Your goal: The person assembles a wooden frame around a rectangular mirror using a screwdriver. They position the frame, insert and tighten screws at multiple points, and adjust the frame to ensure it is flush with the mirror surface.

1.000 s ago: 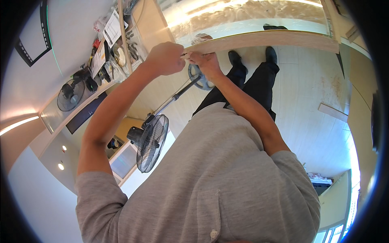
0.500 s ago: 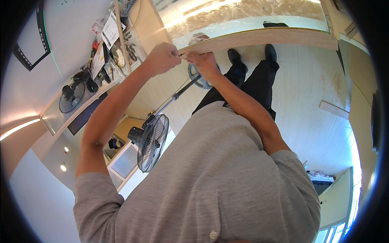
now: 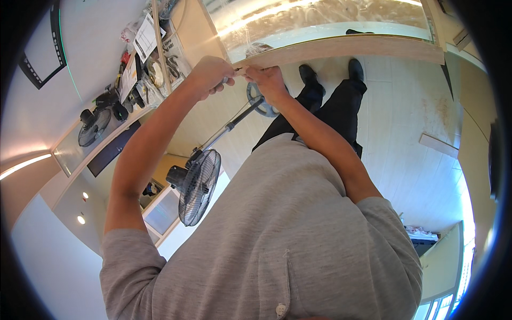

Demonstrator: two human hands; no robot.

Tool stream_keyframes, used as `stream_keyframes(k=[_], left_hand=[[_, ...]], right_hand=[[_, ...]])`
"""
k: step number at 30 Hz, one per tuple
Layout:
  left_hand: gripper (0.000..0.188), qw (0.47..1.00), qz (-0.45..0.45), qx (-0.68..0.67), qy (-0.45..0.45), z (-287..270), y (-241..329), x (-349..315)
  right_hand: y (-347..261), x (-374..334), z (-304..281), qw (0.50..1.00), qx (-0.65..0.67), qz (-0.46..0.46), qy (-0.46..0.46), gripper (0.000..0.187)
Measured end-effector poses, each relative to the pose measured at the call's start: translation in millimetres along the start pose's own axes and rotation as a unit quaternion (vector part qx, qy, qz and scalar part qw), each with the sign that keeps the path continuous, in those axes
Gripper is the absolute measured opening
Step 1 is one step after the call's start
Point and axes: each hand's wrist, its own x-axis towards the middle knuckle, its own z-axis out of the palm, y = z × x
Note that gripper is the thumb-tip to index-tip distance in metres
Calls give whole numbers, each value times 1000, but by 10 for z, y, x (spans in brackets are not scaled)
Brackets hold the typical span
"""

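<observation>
My left hand (image 3: 212,74) and my right hand (image 3: 269,82) meet at the near edge of a long pale wooden board (image 3: 346,48). Both hands are curled, and their fingertips pinch a small thin piece (image 3: 237,69) between them, right against the board's edge. The piece is too small to tell what it is. My grey sleeves and bare forearms reach up to it from below. Under my hands stands a black pedestal fan (image 3: 194,184), with its round base (image 3: 262,102) on the floor by my black shoes (image 3: 354,69).
A shelf (image 3: 154,69) at the left holds packets, papers and tools. A small black fan (image 3: 92,127) sits farther left on a ledge. A glossy surface (image 3: 320,16) lies beyond the board. A loose wooden strip (image 3: 438,145) lies on the pale plank floor at the right.
Both hands stay at the board's edge; my left hand has shifted a little to the left. The view has barely moved.
</observation>
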Motion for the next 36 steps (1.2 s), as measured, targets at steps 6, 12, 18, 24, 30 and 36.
stream_keyframes(k=[6, 12, 18, 24, 30, 36], left_hand=[[31, 688, 292, 659, 86, 154, -44, -93], [34, 857, 357, 355, 110, 70, -125, -100], [32, 1000, -11, 4, 12, 21, -148, 10], [38, 669, 345, 651, 100, 122, -138, -83], [40, 868, 306, 382, 83, 35, -130, -91], [29, 999, -12, 39, 22, 2, -74, -3]], right_hand=[[-25, -2, 19, 1000, 20, -17, 4, 21], [-41, -10, 79, 998, 45, -22, 26, 16], [31, 26, -2, 1000, 0, 11, 8, 18], [21, 26, -19, 1000, 2, 16, 6, 20], [30, 24, 31, 999, 7, 7, 32, 18], [112, 26, 11, 999, -14, 17, 30, 17]])
